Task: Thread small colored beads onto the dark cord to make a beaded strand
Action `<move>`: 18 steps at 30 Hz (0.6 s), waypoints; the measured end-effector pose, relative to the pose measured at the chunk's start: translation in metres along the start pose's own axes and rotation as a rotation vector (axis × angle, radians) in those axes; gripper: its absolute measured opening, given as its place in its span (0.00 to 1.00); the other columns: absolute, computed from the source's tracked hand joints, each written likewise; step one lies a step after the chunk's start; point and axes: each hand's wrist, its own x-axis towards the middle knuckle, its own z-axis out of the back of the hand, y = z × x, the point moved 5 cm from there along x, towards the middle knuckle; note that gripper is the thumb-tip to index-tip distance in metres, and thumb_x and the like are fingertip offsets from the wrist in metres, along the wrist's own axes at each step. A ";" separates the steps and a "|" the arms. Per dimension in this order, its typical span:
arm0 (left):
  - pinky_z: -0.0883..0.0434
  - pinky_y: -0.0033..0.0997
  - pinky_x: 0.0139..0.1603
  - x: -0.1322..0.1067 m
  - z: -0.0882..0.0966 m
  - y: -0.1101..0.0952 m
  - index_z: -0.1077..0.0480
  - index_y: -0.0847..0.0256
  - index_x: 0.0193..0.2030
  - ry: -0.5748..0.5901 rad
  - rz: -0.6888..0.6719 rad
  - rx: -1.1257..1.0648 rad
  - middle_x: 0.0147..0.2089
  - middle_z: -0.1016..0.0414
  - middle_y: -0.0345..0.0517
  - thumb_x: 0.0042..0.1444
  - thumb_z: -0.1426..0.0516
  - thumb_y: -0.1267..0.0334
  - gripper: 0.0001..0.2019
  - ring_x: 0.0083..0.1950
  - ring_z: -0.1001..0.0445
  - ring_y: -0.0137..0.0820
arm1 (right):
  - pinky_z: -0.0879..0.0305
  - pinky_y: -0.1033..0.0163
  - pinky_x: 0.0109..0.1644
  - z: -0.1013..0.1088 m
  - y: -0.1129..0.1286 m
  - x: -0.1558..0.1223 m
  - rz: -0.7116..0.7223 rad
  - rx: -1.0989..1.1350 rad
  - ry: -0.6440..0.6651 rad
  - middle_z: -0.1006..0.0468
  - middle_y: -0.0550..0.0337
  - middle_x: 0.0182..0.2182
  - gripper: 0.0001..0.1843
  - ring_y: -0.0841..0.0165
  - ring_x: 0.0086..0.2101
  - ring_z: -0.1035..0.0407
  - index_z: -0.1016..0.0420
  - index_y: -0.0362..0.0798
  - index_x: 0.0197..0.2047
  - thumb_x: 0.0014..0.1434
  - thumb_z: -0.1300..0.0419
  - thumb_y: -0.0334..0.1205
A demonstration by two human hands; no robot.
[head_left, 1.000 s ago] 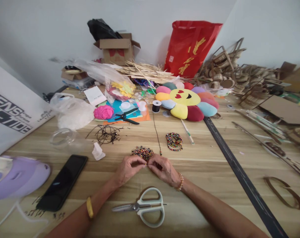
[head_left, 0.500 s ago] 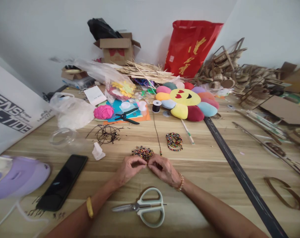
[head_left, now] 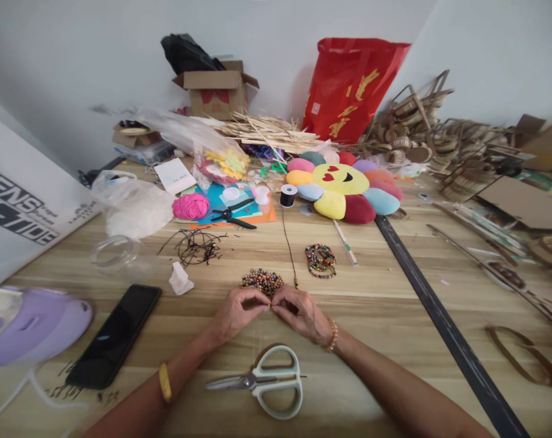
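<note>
My left hand and my right hand rest on the wooden table, fingertips pinched together and meeting just below a small heap of coloured beads. What the fingertips pinch is too small to make out. A thin dark cord runs from beside my right hand up to a black thread spool. Finished bead bracelets lie to the right of the cord. White-handled scissors lie just below my hands.
A black phone and a purple object lie at the left, with a clear jar and tangled dark cord scraps behind. A flower cushion, red bag, long black ruler and wooden pieces crowd the back and right.
</note>
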 end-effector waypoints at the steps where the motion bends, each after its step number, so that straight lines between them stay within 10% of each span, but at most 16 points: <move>1: 0.30 0.27 0.37 0.000 0.000 0.000 0.23 0.63 0.30 0.000 0.000 0.001 0.30 0.20 0.44 0.50 0.40 0.67 0.03 0.32 0.25 0.31 | 0.36 0.65 0.35 0.000 0.000 0.000 -0.002 -0.002 0.000 0.27 0.56 0.29 0.08 0.69 0.30 0.34 0.30 0.45 0.33 0.63 0.46 0.36; 18: 0.30 0.26 0.35 -0.001 -0.001 0.002 0.24 0.63 0.29 0.000 0.043 -0.042 0.28 0.21 0.44 0.48 0.39 0.67 0.02 0.30 0.25 0.30 | 0.43 0.70 0.25 -0.001 -0.004 -0.002 -0.067 0.020 -0.018 0.32 0.63 0.24 0.07 0.74 0.23 0.41 0.30 0.45 0.33 0.61 0.43 0.39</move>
